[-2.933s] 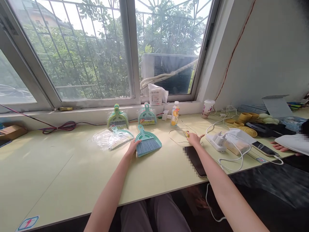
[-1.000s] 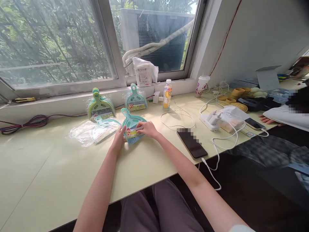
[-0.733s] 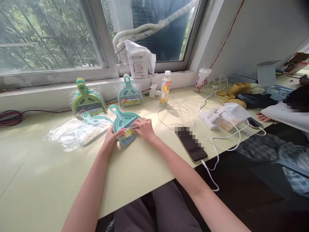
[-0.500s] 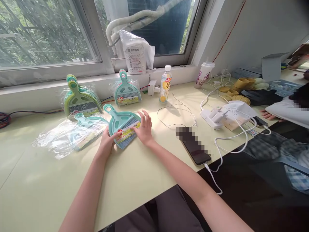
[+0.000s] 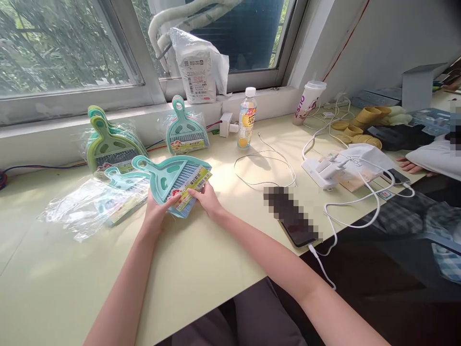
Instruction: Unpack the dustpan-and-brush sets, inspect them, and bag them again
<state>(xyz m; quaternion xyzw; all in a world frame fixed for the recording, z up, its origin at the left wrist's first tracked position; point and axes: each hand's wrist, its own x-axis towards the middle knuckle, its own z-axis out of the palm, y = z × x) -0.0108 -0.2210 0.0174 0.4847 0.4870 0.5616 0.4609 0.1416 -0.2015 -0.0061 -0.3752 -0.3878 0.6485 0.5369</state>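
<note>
A small teal dustpan and brush set (image 5: pixel 169 177) with a yellow paper label (image 5: pixel 190 186) is lifted a little off the pale green table (image 5: pixel 201 259). My left hand (image 5: pixel 155 210) grips its lower left edge, thumb on the label. My right hand (image 5: pixel 205 198) pinches the label and bristles from the right. A clear plastic bag (image 5: pixel 86 209) with another teal piece lies just to the left.
Two wrapped dustpan sets (image 5: pixel 108 146) (image 5: pixel 185 132) lean on the window ledge. A drink bottle (image 5: pixel 246 117), a cup (image 5: pixel 309 96), a white cable (image 5: pixel 264 168), a phone (image 5: pixel 297 223) and a power strip (image 5: pixel 322 170) lie to the right. Another person's hand (image 5: pixel 408 166) rests at the far right.
My right hand came over from the cable to the dustpan set and laid the label on it. Both hands have since lifted the set off the table and tilted it towards me.
</note>
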